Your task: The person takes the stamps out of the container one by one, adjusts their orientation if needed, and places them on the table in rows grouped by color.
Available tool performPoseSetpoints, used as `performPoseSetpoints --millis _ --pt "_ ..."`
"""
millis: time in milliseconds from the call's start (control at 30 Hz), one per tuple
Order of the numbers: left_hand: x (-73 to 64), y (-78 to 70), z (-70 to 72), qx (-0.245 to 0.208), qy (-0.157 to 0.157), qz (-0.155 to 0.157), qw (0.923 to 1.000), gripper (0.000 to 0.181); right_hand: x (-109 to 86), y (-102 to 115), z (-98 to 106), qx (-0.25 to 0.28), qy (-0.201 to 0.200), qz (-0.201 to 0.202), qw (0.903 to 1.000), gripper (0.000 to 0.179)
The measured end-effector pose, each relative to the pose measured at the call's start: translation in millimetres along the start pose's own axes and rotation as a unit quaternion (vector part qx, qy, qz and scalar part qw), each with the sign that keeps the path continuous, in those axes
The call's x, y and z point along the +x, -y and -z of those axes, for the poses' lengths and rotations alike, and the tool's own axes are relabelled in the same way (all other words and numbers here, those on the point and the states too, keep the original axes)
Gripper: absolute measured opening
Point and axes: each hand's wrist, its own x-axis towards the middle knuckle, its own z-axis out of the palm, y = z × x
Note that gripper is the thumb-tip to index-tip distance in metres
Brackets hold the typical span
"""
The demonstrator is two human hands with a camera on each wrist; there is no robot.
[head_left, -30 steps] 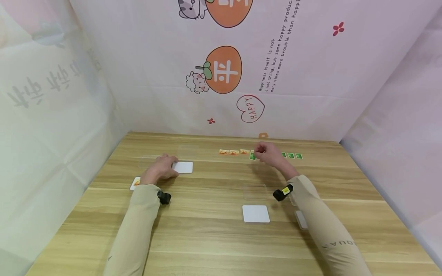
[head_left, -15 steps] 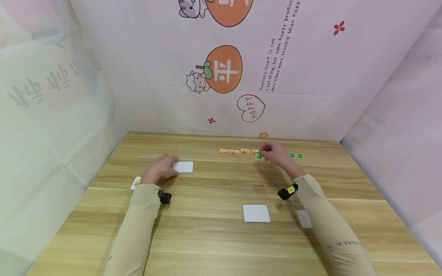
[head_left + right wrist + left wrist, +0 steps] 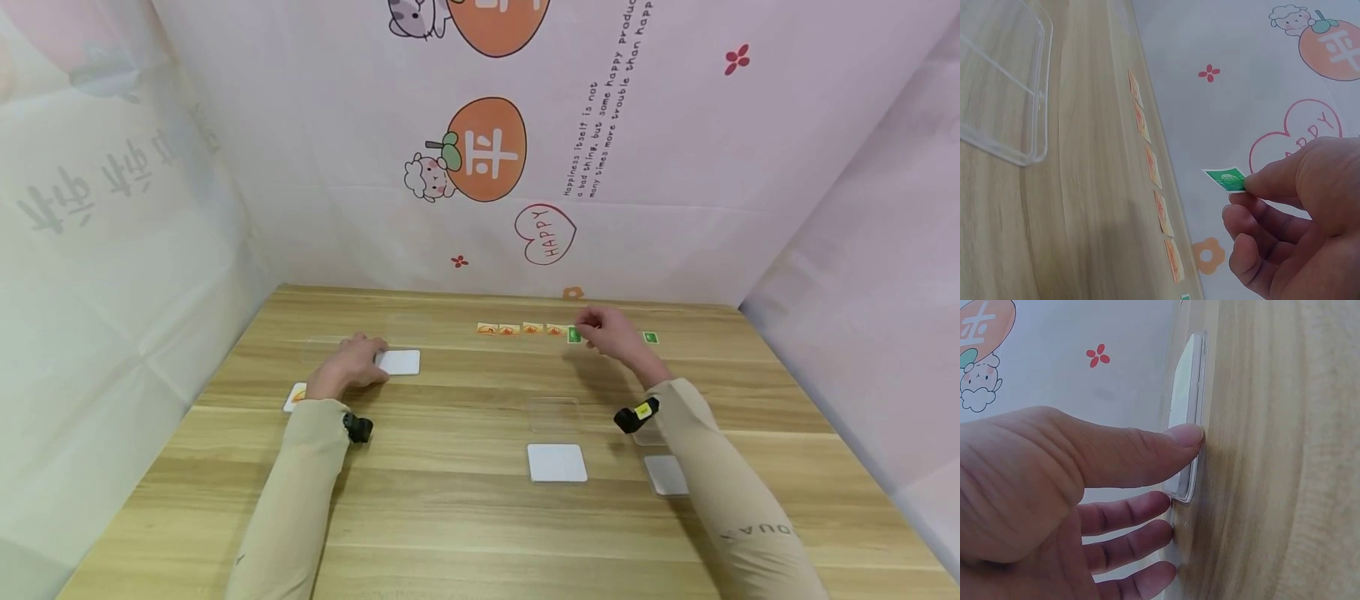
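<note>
My right hand [image 3: 611,335] pinches a small green picture card [image 3: 1230,179] with a white border between thumb and forefinger. It hovers at the right end of a row of small orange picture cards [image 3: 532,328] near the table's back edge. Another green card [image 3: 651,337] lies on the table to the right of that hand. My left hand [image 3: 350,367] grips the left end of a flat clear case holding white cards [image 3: 400,362]. In the left wrist view its thumb lies on the case's edge [image 3: 1192,469]; the forefinger is mostly hidden behind the thumb.
A white card with an orange picture [image 3: 294,397] lies partly under the left wrist. Nearer me are a white-topped case [image 3: 557,462], a clear lid [image 3: 555,414] and another case [image 3: 666,475] by the right sleeve. A printed sheet [image 3: 337,167] walls off the table's back.
My right hand has moved to the right along the row with the green card pinched in it, uncovering the last orange card. The left hand stays on the case.
</note>
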Motion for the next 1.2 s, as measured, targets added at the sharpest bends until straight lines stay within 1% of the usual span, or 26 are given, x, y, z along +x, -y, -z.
performPoseSetpoints --millis 200,500,700,1200 --pt "-0.3 -0.1 0.3 -0.002 -0.001 0.004 1.0 0.056 -1.1 -3 4 -0.001 -0.005 -0.007 1.0 0.022" --pt "-0.9 -0.8 0.9 -0.002 -0.001 0.007 1.0 0.056 -1.8 -9 10 0.001 -0.014 -0.005 0.9999 0.022" --pt "-0.7 -0.3 1.1 0.002 -0.002 0.005 1.0 0.056 -0.3 -13 14 -0.008 -0.01 -0.008 0.9999 0.022" --pt "-1.1 -1.6 0.4 0.004 -0.001 0.004 1.0 0.057 -0.8 -26 27 -0.003 -0.005 -0.024 0.9997 0.028"
